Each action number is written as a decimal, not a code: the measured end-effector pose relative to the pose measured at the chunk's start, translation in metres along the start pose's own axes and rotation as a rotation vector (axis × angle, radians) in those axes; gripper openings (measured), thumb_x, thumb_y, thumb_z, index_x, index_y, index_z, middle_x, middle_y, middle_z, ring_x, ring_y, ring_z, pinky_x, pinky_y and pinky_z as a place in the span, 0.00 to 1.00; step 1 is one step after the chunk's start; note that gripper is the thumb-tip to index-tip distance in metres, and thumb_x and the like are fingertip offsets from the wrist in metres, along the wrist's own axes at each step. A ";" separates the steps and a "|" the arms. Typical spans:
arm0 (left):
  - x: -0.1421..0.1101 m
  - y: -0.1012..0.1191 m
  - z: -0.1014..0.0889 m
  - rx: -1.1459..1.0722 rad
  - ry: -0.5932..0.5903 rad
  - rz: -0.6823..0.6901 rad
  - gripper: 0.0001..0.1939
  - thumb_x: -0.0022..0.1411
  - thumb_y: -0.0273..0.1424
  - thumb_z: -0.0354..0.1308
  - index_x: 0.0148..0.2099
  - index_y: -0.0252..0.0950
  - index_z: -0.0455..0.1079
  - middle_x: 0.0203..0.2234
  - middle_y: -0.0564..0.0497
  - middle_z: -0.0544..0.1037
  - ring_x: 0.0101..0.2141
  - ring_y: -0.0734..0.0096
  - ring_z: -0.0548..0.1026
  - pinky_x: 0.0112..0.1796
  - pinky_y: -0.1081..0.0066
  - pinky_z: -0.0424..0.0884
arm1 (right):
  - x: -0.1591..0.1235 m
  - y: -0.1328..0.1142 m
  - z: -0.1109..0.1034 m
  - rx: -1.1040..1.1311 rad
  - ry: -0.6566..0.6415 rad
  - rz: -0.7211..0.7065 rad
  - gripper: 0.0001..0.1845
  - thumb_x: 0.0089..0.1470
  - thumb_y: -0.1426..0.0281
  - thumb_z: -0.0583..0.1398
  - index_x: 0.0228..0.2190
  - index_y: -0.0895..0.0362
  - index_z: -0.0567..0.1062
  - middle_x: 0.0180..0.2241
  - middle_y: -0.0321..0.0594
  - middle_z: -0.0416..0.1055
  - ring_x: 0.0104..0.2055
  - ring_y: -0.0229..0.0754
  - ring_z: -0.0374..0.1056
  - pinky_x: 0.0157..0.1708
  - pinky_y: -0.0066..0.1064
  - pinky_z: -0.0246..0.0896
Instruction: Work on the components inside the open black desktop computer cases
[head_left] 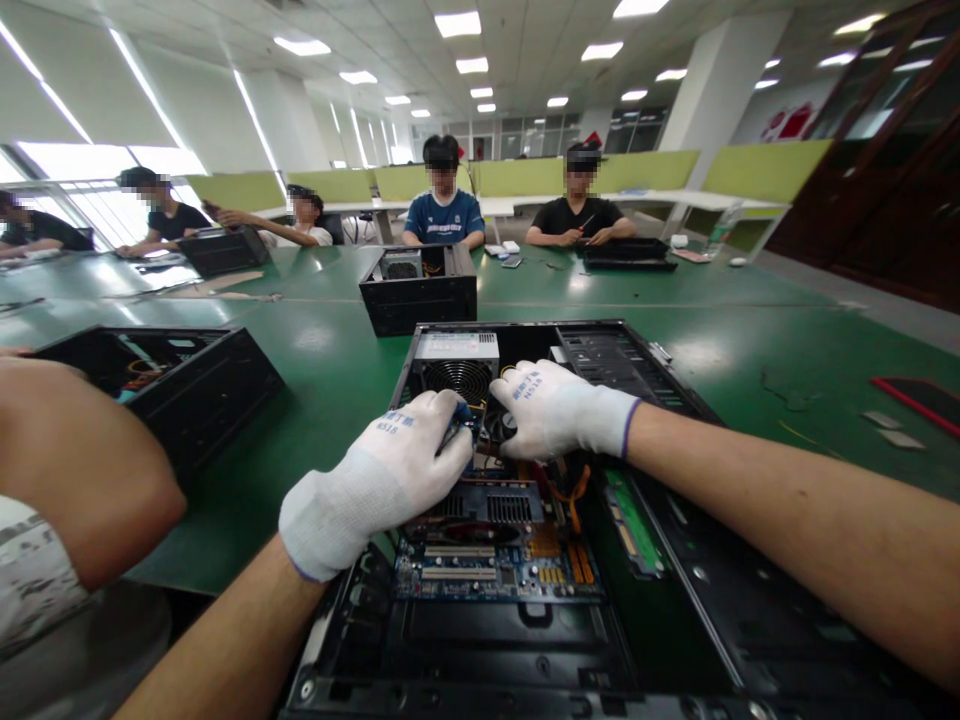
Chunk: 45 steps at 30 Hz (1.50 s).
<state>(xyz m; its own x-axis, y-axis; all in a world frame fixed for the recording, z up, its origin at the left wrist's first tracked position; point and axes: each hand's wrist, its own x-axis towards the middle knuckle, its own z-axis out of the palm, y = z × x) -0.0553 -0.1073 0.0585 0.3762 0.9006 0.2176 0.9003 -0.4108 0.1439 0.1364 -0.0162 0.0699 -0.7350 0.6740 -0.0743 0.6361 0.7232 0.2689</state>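
Observation:
An opened black computer case (540,660) lies before me with its inside facing up. Down in it sits a blue motherboard (525,575) carrying a graphics card (480,505). My left hand (409,445), in a white glove, is closed with its fingertips at the board's upper left; a dark blue bit shows there, but the glove hides most of it. My right hand (551,410), gloved alike, has thumb and fingers curled about the round CPU cooler (498,424). Just beyond both hands is the power supply (459,365) with its fan. Orange cables (577,497) run below my right hand.
A green circuit board (634,525) lies at the case's right part. Another case (217,385) stands left, beside a neighbour's arm (82,460). Across the green table (720,345) are a further case (420,300) and several seated people. A red-edged dark object (919,400) lies at right.

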 end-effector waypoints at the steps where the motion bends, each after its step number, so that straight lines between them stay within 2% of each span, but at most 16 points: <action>1: 0.000 -0.001 0.001 0.007 0.004 0.009 0.11 0.70 0.33 0.47 0.50 0.36 0.65 0.45 0.44 0.76 0.43 0.62 0.75 0.48 0.63 0.71 | 0.000 0.002 0.000 -0.004 0.008 0.004 0.31 0.45 0.50 0.60 0.43 0.61 0.77 0.41 0.55 0.76 0.44 0.57 0.73 0.41 0.42 0.67; 5: -0.001 -0.003 0.003 0.017 0.015 0.009 0.11 0.70 0.34 0.47 0.49 0.36 0.67 0.45 0.43 0.76 0.43 0.62 0.76 0.48 0.63 0.72 | 0.000 0.004 0.001 -0.027 -0.027 0.010 0.29 0.43 0.53 0.62 0.42 0.62 0.78 0.41 0.55 0.77 0.44 0.57 0.73 0.41 0.42 0.67; 9: -0.002 -0.002 0.003 0.009 0.028 0.010 0.13 0.69 0.34 0.49 0.53 0.37 0.66 0.47 0.44 0.76 0.44 0.62 0.76 0.49 0.63 0.71 | 0.000 -0.005 0.006 -0.007 -0.066 -0.039 0.28 0.44 0.55 0.62 0.42 0.62 0.79 0.41 0.54 0.78 0.44 0.57 0.74 0.42 0.42 0.68; 15: 0.001 0.004 -0.002 -0.013 0.021 -0.075 0.14 0.71 0.35 0.47 0.53 0.35 0.66 0.45 0.44 0.77 0.42 0.62 0.77 0.47 0.63 0.72 | 0.001 -0.011 0.008 0.050 -0.069 -0.083 0.29 0.46 0.54 0.61 0.43 0.62 0.79 0.41 0.54 0.78 0.43 0.56 0.75 0.42 0.41 0.68; 20: -0.003 -0.005 0.006 0.057 0.056 0.033 0.14 0.69 0.32 0.49 0.55 0.36 0.64 0.49 0.43 0.75 0.46 0.61 0.75 0.50 0.63 0.71 | 0.000 -0.001 -0.001 0.010 -0.040 0.000 0.32 0.47 0.50 0.60 0.44 0.62 0.78 0.42 0.57 0.77 0.45 0.56 0.74 0.43 0.41 0.67; 23: -0.005 -0.008 0.009 0.123 0.053 0.089 0.13 0.70 0.31 0.48 0.53 0.35 0.66 0.52 0.41 0.73 0.50 0.59 0.73 0.52 0.60 0.70 | 0.000 0.005 -0.002 -0.006 -0.043 0.013 0.32 0.47 0.50 0.61 0.44 0.62 0.79 0.43 0.57 0.77 0.46 0.57 0.74 0.44 0.42 0.67; 25: -0.003 -0.005 0.006 0.126 0.018 0.085 0.13 0.71 0.32 0.46 0.50 0.35 0.68 0.51 0.41 0.73 0.49 0.58 0.73 0.52 0.60 0.70 | 0.000 0.006 -0.002 -0.003 -0.050 0.015 0.32 0.46 0.50 0.61 0.44 0.63 0.79 0.43 0.56 0.77 0.45 0.58 0.74 0.43 0.42 0.68; 28: 0.000 0.005 -0.002 0.061 -0.076 -0.022 0.16 0.72 0.37 0.44 0.44 0.36 0.70 0.41 0.45 0.76 0.41 0.62 0.76 0.45 0.62 0.72 | 0.000 0.004 -0.001 -0.005 -0.072 0.014 0.32 0.45 0.50 0.61 0.43 0.63 0.79 0.41 0.56 0.77 0.44 0.58 0.74 0.41 0.42 0.68; 30: 0.001 0.010 -0.006 0.054 -0.132 -0.043 0.18 0.73 0.40 0.44 0.42 0.37 0.72 0.37 0.46 0.76 0.39 0.63 0.77 0.43 0.63 0.73 | 0.000 0.001 -0.001 -0.018 -0.091 0.005 0.31 0.45 0.52 0.62 0.43 0.62 0.79 0.42 0.56 0.77 0.45 0.58 0.73 0.41 0.42 0.68; 33: 0.000 0.012 -0.007 0.092 -0.198 0.040 0.19 0.72 0.42 0.46 0.40 0.38 0.75 0.37 0.46 0.78 0.42 0.60 0.78 0.44 0.62 0.73 | -0.001 -0.002 -0.002 -0.021 -0.109 -0.017 0.29 0.44 0.55 0.62 0.44 0.62 0.79 0.43 0.56 0.77 0.45 0.56 0.73 0.42 0.41 0.67; 37: -0.002 0.009 -0.007 0.064 -0.276 0.111 0.18 0.71 0.41 0.47 0.38 0.41 0.76 0.37 0.50 0.80 0.40 0.62 0.79 0.43 0.63 0.74 | -0.002 -0.002 -0.002 -0.006 -0.107 -0.022 0.29 0.45 0.54 0.61 0.43 0.62 0.79 0.43 0.56 0.77 0.46 0.57 0.73 0.43 0.42 0.67; 45: 0.000 0.009 -0.011 -0.010 -0.360 0.122 0.18 0.70 0.41 0.49 0.35 0.41 0.77 0.35 0.51 0.80 0.39 0.65 0.79 0.43 0.66 0.73 | -0.001 0.003 -0.003 -0.016 -0.082 0.018 0.31 0.45 0.52 0.62 0.44 0.63 0.79 0.43 0.57 0.76 0.46 0.58 0.72 0.43 0.44 0.68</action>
<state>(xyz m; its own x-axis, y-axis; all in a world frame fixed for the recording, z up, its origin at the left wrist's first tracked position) -0.0494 -0.1131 0.0704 0.5353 0.8363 -0.1190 0.8424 -0.5181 0.1482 0.1386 -0.0153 0.0736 -0.7013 0.6975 -0.1472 0.6447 0.7087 0.2866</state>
